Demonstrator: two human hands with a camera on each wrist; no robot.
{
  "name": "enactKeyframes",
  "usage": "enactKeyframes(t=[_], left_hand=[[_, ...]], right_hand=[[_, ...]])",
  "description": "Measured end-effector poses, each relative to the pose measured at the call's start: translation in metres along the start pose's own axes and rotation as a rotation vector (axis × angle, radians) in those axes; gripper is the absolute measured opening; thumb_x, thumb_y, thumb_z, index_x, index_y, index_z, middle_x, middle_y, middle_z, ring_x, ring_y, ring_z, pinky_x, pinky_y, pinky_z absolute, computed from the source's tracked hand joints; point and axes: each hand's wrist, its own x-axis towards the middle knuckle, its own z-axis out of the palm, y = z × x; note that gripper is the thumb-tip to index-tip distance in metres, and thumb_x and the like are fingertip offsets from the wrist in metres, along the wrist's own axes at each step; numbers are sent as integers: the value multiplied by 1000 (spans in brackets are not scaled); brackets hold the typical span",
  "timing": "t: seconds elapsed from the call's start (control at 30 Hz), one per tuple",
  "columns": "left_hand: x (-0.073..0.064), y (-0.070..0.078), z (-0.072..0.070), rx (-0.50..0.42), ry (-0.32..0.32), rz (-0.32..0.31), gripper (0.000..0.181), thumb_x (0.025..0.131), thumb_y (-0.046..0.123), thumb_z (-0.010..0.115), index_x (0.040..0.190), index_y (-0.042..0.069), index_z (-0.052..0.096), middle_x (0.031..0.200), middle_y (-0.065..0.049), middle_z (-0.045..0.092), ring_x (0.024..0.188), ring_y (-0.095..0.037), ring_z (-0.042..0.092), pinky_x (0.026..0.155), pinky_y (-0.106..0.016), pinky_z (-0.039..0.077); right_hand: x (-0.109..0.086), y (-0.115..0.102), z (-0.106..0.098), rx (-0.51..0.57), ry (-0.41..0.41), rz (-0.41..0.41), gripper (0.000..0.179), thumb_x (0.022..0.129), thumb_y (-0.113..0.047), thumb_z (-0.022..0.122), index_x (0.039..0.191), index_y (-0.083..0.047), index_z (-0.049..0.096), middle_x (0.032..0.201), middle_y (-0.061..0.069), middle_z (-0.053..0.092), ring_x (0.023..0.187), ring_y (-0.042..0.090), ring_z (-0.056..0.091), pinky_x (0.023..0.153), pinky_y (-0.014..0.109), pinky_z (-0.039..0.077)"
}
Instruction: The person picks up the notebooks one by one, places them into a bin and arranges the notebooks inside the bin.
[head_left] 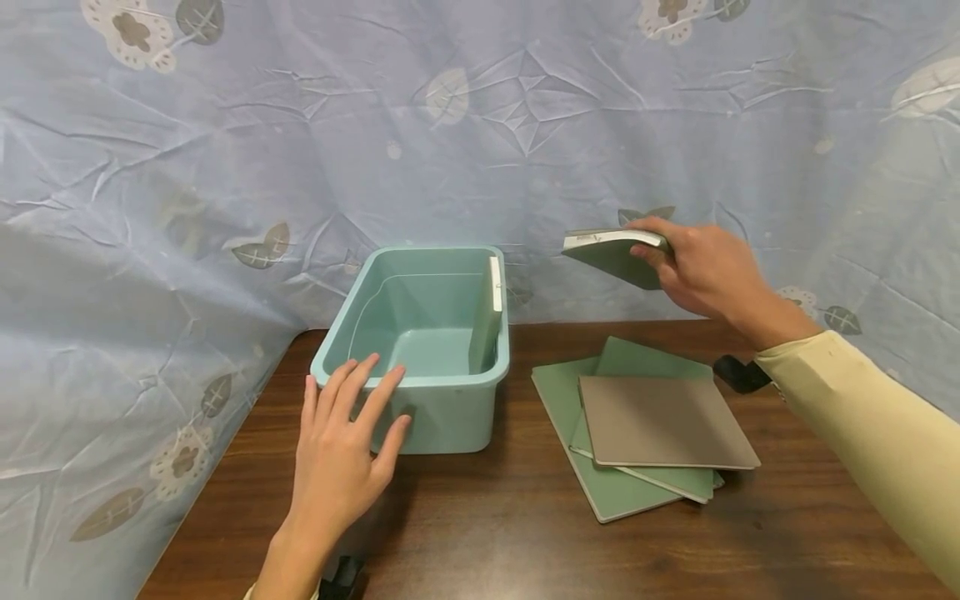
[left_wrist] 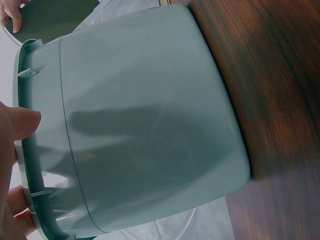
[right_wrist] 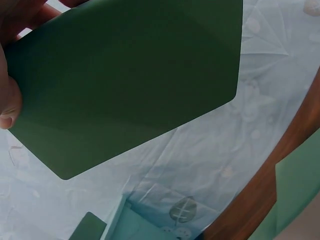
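Note:
A green notebook (head_left: 618, 254) is in the air to the right of the tub, gripped at one edge by my right hand (head_left: 708, 267). Its green cover (right_wrist: 130, 85) fills much of the right wrist view, with the thumb on the near side. My left hand (head_left: 341, 450) is at the near rim of a pale teal plastic tub (head_left: 450, 417), fingers spread and fairly straight. Whether the fingertips press on the rim is hard to tell. Inside the tub, another green notebook (head_left: 486, 321) stands on edge along the right wall.
To the right of the tub, several notebooks lie in a loose pile on the dark wooden table (head_left: 480, 533): a brown one (head_left: 667, 421) on top, green ones (head_left: 570, 417) below. A floral cloth (head_left: 480, 150) hangs behind the table and along its left side.

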Motion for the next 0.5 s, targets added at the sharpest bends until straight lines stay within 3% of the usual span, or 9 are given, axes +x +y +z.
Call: enactKeyframes(t=[0.17, 0.5], left_hand=[[-1, 0, 2, 0, 6, 3, 55, 91, 32, 64, 144, 25, 53, 150, -7, 47, 137, -35, 42, 115, -71, 17], [0, 0, 0, 4, 2, -1, 55, 91, 32, 64, 144, 25, 52, 149, -8, 49, 138, -35, 41, 115, -70, 17]], right_hand=[[4, -3, -1, 5, 36, -17, 36, 98, -37, 60, 132, -27, 62, 84, 19, 72, 61, 34, 59, 50, 48, 44], [14, -13, -7, 20, 71, -64, 32, 97, -33, 61, 129, -25, 64, 81, 12, 72, 59, 29, 57, 51, 44, 43]])
